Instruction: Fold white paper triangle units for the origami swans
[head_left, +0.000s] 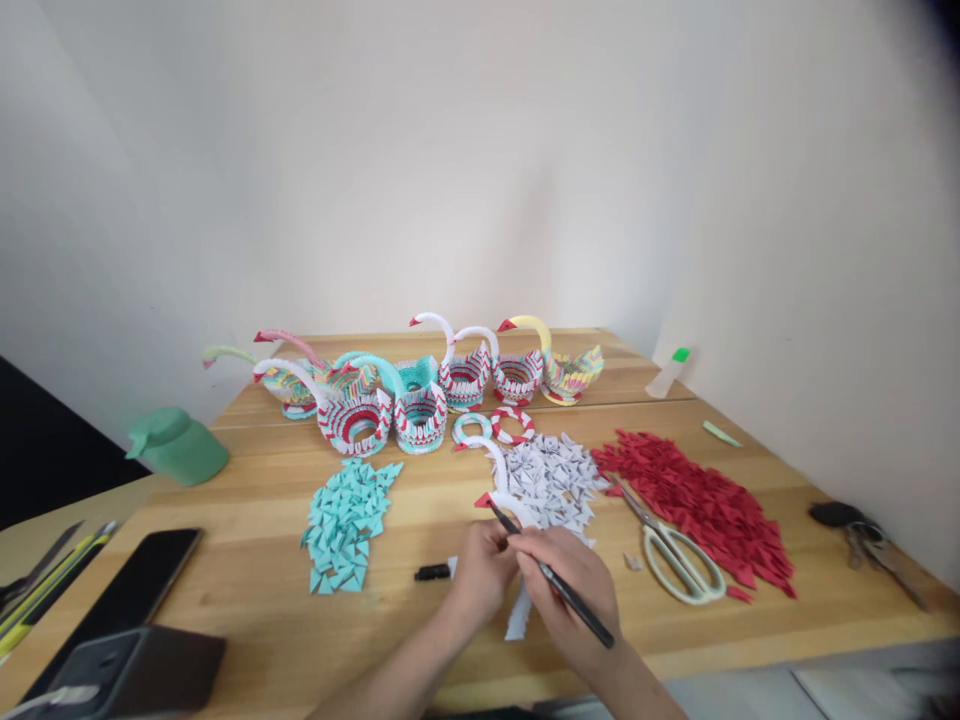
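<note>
My left hand (pixel 481 568) is closed on a white paper swan neck (pixel 511 503) with a red beak (pixel 482 500). A white tail end (pixel 517 615) hangs out below my hands. In my right hand (pixel 571 580) is a slim black pen (pixel 576 603), held in a writing grip. Its tip is at the swan's head, just by the beak, though any mark there is too small to make out. Left of my left hand lies a short black pen cap or marker end (pixel 432 573). Another white swan neck (pixel 487 446) lies just beyond, beside white folded paper pieces (pixel 551 475).
Finished paper swans (pixel 356 420) stand along the back. Turquoise pieces (pixel 349 525) lie left, red pieces (pixel 697 500) right, with scissors (pixel 679 560) beside them. Paper rings (pixel 513 425), a glue bottle (pixel 667 373), keys (pixel 862 535), a phone (pixel 127 590) and a green container (pixel 178 447) surround these.
</note>
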